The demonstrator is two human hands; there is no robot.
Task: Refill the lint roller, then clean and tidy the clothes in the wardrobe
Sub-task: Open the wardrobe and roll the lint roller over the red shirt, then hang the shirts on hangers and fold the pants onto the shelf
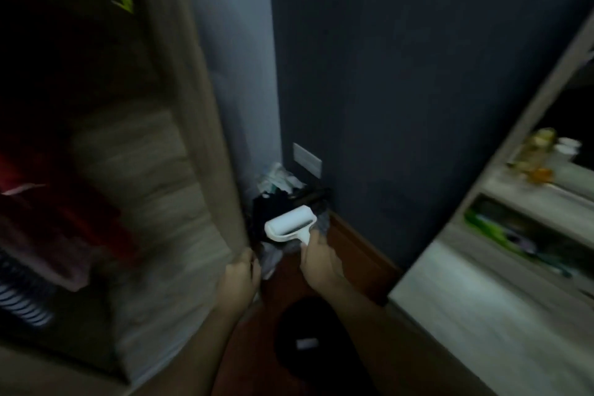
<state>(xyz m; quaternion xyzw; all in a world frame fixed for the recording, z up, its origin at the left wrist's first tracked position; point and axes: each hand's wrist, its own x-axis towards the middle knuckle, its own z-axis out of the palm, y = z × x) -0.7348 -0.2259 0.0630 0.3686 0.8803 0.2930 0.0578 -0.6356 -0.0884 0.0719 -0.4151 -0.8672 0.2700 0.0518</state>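
The frame is dim and blurred. My right hand (pixel 318 257) grips the handle of a white lint roller (pixel 291 223), whose roll is held level just above a dark bin. My left hand (pixel 241 273) is wrapped around the edge of the wooden wardrobe door (pixel 193 145). Inside the wardrobe on the left hang clothes: a red garment (pixel 61 199) and a striped one (pixel 22 296) below it.
A dark bin (pixel 289 202) with pale crumpled waste stands in the corner by the blue wall, under a wall plate (pixel 307 159). A dark object (pixel 308 337) lies on the brown floor. A pale wooden shelf unit (pixel 482 299) with bottles stands at the right.
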